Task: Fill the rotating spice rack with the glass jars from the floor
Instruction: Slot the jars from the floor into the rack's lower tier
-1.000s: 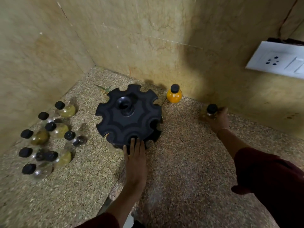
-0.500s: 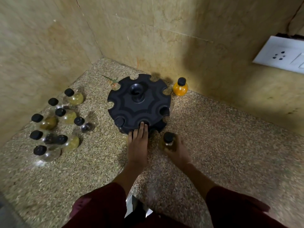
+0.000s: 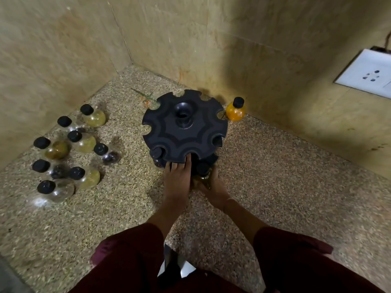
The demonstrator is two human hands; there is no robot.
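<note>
Right fingers (image 3: 213, 175) wrap a jar (image 3: 203, 169) at the rack (image 3: 184, 132) edge; left hand (image 3: 176, 176), fingers flat, steadies it. Next: seat the jar.

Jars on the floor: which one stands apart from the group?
The orange jar, alone by the wall to the right of the rack. The others cluster to the rack's left and hold yellowish, dark or clear contents.

Black-capped glass jars in cluster on floor left of rack: eight (image 3: 92, 117) (image 3: 67, 123) (image 3: 81, 140) (image 3: 51, 147) (image 3: 106, 154) (image 3: 47, 168) (image 3: 84, 176) (image 3: 55, 189). Orange-filled jar (image 3: 235, 109) by wall: one. Jar in right hand (image 3: 203, 169): one. Jar already seated in rack slot (image 3: 156, 154): one, only cap clear. Spice rack (image 3: 184, 132): one. Hands: two, left hand (image 3: 176, 182), right hand (image 3: 212, 190). Wall socket plate (image 3: 368, 74): one.
</note>
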